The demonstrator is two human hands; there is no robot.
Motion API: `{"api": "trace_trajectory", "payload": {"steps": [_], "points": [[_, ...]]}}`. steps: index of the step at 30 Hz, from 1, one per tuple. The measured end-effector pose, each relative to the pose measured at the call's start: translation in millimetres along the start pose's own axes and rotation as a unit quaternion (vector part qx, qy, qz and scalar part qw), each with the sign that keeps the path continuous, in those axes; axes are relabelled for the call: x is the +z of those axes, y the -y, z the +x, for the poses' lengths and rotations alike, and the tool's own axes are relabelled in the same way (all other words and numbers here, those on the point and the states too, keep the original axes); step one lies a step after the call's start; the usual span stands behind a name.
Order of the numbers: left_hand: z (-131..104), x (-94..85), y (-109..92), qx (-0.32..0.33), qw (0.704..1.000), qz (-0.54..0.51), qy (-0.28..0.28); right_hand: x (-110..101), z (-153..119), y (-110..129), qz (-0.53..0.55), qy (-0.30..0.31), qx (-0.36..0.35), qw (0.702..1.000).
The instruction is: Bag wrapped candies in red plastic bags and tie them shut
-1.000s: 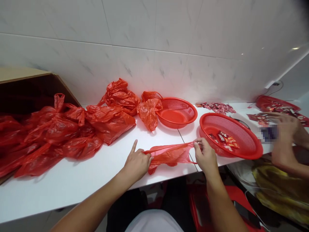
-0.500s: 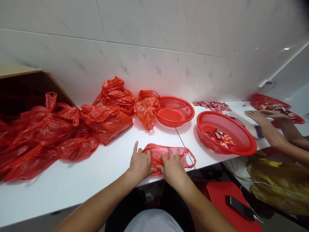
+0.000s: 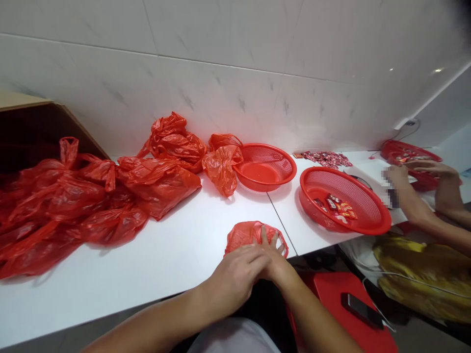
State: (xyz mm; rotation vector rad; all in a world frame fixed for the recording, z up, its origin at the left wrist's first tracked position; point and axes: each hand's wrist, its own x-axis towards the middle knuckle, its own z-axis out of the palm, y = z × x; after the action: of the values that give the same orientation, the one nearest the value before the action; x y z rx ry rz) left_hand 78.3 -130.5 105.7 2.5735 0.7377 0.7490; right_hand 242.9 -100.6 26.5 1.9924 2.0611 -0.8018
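A red plastic bag (image 3: 241,235) lies at the table's front edge, partly folded, one handle loop towards the right. My right hand (image 3: 273,252) is open on its right part, fingers spread and pressing the plastic. Across the back of my right hand lies my left hand (image 3: 235,274), fingers extended and close together; its thumb is hidden. Both hands cover the bag's near side. To the right, a red plastic basket (image 3: 346,196) holds several small wrapped packets (image 3: 336,207). Behind the bag, another red basket (image 3: 265,169) has a crumpled red bag (image 3: 223,164) against its left rim.
Filled, knotted red bags (image 3: 69,196) pile up on the left before a cardboard box (image 3: 69,117). Small packets (image 3: 326,159) lie by the wall. A co-worker's hands (image 3: 401,179) are near a red basket far right. A phone (image 3: 362,310) rests on a red stool (image 3: 331,294).
My left hand has moved right, from flat on the bag to over my right hand. The bag's spread-out shape has become shorter and more bunched. The co-worker's hands have shifted.
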Motion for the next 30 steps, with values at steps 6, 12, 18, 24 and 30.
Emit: {"api": "trace_trajectory", "payload": {"steps": [6, 12, 18, 24, 30], "points": [[-24, 27.7, 81, -0.228, 0.956, 0.172, 0.062, -12, -3, -19, 0.021, -0.005, -0.031, 0.999], [-46, 22.9, 105, -0.202, 0.967, 0.148, 0.048, -55, -18, -34, 0.082, -0.102, -0.158, 0.979], [-42, 38.9, 111, -0.175, 0.97, 0.166, 0.001, -49, -25, 5, 0.124, -0.216, -0.216, 0.944], [-45, 41.1, 118, -0.171, 0.968, 0.182, -0.03, -11, 9, 13, 0.055, -0.086, -0.119, 0.988], [-44, 38.6, 120, -0.17, 0.968, 0.184, -0.025, -79, -20, -66, 0.169, -0.359, -0.205, 0.895]]}}
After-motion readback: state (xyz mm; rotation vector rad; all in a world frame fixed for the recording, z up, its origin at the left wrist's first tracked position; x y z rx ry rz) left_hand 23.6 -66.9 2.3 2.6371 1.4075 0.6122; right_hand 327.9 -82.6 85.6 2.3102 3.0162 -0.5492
